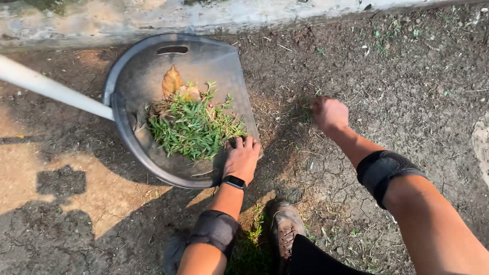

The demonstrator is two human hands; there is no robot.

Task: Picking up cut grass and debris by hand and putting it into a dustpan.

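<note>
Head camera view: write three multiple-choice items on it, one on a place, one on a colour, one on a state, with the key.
1. Where does the left hand rest?
A. on the dustpan's front edge
B. on the white handle
C. on the boot

2. What colour are most of the pulled weeds in the pan?
A. red
B. green
C. blue

3. How is the right hand?
A. flat, palm up
B. holding a trowel
C. closed in a fist at the soil

Key: 1 A, its fingers lie on the pan's lip; 2 B, green blades under two dry brown leaves; 3 C, the fingers are curled in at the ground.
</note>
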